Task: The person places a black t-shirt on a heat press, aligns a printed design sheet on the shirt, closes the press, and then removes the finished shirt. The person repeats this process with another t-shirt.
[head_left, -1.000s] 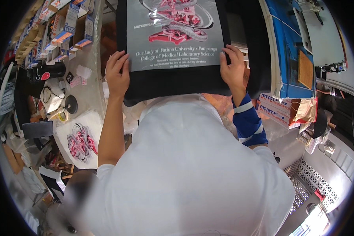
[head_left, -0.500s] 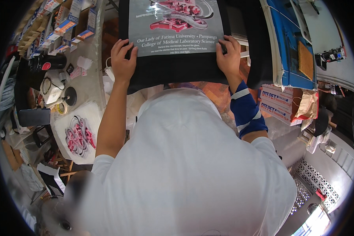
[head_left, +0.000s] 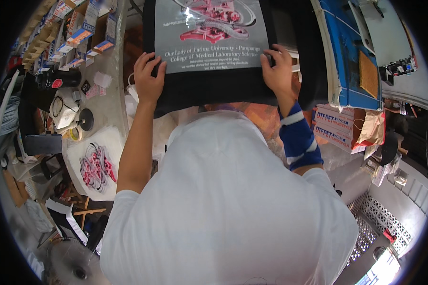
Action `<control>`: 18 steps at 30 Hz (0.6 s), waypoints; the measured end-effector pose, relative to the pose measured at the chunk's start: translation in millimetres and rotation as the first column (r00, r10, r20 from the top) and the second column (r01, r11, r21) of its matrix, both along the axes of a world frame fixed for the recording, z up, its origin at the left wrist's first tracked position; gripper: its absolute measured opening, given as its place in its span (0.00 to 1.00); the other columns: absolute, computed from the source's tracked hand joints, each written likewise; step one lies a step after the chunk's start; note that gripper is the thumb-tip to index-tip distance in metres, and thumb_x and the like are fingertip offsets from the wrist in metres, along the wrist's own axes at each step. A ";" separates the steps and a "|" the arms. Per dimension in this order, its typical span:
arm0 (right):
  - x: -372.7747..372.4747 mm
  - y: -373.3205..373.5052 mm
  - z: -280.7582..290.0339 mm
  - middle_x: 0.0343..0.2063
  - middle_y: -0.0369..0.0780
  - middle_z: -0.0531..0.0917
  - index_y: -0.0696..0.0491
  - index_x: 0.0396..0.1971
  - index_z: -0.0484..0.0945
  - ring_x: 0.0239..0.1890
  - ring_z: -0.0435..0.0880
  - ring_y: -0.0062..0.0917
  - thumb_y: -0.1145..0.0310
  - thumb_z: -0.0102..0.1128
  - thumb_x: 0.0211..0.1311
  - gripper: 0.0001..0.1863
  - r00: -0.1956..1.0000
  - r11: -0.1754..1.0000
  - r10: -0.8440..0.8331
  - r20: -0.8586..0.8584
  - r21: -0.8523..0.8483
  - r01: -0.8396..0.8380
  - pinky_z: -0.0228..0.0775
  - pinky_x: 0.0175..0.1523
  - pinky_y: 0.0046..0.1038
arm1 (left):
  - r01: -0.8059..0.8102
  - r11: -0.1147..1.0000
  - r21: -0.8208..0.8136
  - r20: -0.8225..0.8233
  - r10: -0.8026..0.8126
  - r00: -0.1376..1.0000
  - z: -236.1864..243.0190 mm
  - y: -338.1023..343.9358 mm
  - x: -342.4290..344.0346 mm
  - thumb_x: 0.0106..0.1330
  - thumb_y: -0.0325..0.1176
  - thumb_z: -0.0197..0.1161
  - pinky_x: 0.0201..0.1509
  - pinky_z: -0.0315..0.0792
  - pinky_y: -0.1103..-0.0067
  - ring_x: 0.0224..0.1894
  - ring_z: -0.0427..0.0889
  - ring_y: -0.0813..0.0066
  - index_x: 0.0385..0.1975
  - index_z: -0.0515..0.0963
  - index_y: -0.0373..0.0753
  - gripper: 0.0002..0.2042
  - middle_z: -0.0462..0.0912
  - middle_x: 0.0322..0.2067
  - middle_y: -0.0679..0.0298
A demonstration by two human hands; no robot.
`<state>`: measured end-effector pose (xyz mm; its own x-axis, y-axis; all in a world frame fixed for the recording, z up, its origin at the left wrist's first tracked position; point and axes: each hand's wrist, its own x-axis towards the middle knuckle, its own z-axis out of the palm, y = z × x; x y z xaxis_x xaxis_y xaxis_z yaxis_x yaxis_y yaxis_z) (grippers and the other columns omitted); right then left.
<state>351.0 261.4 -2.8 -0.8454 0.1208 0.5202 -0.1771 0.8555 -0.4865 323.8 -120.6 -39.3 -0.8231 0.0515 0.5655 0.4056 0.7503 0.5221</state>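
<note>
In front of me lies black fabric [head_left: 214, 88], perhaps a shirt, spread flat. On it rests a grey printed transfer sheet [head_left: 176, 35] with a red-and-silver microscope-and-snake picture and white lettering. My left hand [head_left: 149, 78] lies at the sheet's near left corner, thumb apart from the bent fingers, dark cloth showing between them. At the near right corner my right hand [head_left: 277, 73] rests the same way. Both hands touch the fabric beside the sheet; fingertip contact is partly hidden. A blue sleeve with pale bands [head_left: 299, 135] covers my right forearm.
At the left, a worktable [head_left: 110, 78] bears a black roll, a lamp and a second printed sheet [head_left: 97, 164]. Boxes [head_left: 81, 23] are stacked beyond it. A phone [head_left: 43, 144] and a fan [head_left: 76, 266] stand lower left. To the right are a blue panel [head_left: 349, 61] and cartons [head_left: 335, 126].
The sheet's near edge and both hands sit slightly lower in the picture, along with a small shift of the whole view. A blurred dark shape at lower left is gone.
</note>
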 end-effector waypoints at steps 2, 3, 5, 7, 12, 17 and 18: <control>2.8 27.4 41.1 0.53 0.44 0.81 0.47 0.42 0.86 0.58 0.78 0.41 0.69 0.69 0.58 0.11 0.990 0.993 -0.070 -0.125 0.085 0.081 0.70 0.62 0.38 | 0.001 1.000 -0.017 -0.023 -0.001 1.000 1.7 0.3 -0.2 0.59 0.31 0.73 0.65 0.69 0.63 0.60 0.75 0.53 0.39 0.84 0.38 0.10 0.82 0.49 0.59; 5.3 57.7 73.8 0.50 0.45 0.82 0.49 0.42 0.85 0.54 0.81 0.40 0.72 0.69 0.56 0.12 0.957 0.917 -0.204 -0.207 0.300 0.261 0.74 0.59 0.37 | 0.001 1.000 -0.019 -0.015 -0.001 1.000 2.9 0.5 0.1 0.58 0.31 0.72 0.65 0.68 0.62 0.60 0.75 0.52 0.39 0.84 0.38 0.10 0.82 0.49 0.59; 4.1 132.8 141.3 0.45 0.43 0.85 0.54 0.41 0.84 0.49 0.82 0.38 0.66 0.68 0.59 0.13 0.744 0.813 -0.285 -0.604 0.260 0.522 0.72 0.56 0.41 | 0.006 1.000 -0.009 -0.021 -0.006 1.000 5.7 0.7 0.2 0.58 0.29 0.72 0.65 0.68 0.62 0.61 0.75 0.52 0.40 0.84 0.38 0.11 0.82 0.50 0.57; 12.0 206.2 182.6 0.42 0.46 0.85 0.57 0.43 0.83 0.47 0.83 0.43 0.55 0.62 0.66 0.19 0.654 0.711 -0.546 -0.523 0.123 0.692 0.73 0.54 0.42 | 0.013 1.000 -0.001 -0.008 -0.013 1.000 7.3 0.9 0.4 0.59 0.29 0.72 0.65 0.67 0.63 0.61 0.75 0.51 0.40 0.84 0.37 0.11 0.81 0.51 0.56; 2.0 309.9 185.1 0.45 0.57 0.83 0.65 0.42 0.82 0.51 0.79 0.54 0.38 0.42 0.73 0.38 0.694 0.673 -0.707 0.135 0.431 0.601 0.68 0.58 0.48 | -0.014 1.000 0.008 0.049 0.014 0.999 6.4 2.2 3.4 0.59 0.29 0.71 0.66 0.66 0.62 0.61 0.73 0.51 0.39 0.83 0.36 0.10 0.80 0.51 0.56; -4.8 295.2 165.0 0.45 0.60 0.83 0.64 0.39 0.84 0.52 0.78 0.55 0.41 0.41 0.74 0.37 0.747 0.671 -0.664 0.004 0.444 0.594 0.65 0.61 0.49 | 0.018 1.000 0.007 0.069 -0.018 0.997 16.2 2.4 -1.7 0.59 0.31 0.69 0.65 0.64 0.59 0.60 0.71 0.49 0.45 0.79 0.39 0.14 0.77 0.51 0.57; -4.2 288.3 168.0 0.45 0.59 0.83 0.64 0.39 0.84 0.52 0.78 0.55 0.42 0.41 0.74 0.37 0.732 0.652 -0.681 -0.015 0.441 0.616 0.65 0.61 0.48 | 0.024 1.000 0.001 0.138 -0.024 0.990 20.0 2.1 -3.4 0.59 0.31 0.69 0.66 0.63 0.59 0.60 0.70 0.50 0.46 0.79 0.39 0.15 0.77 0.51 0.57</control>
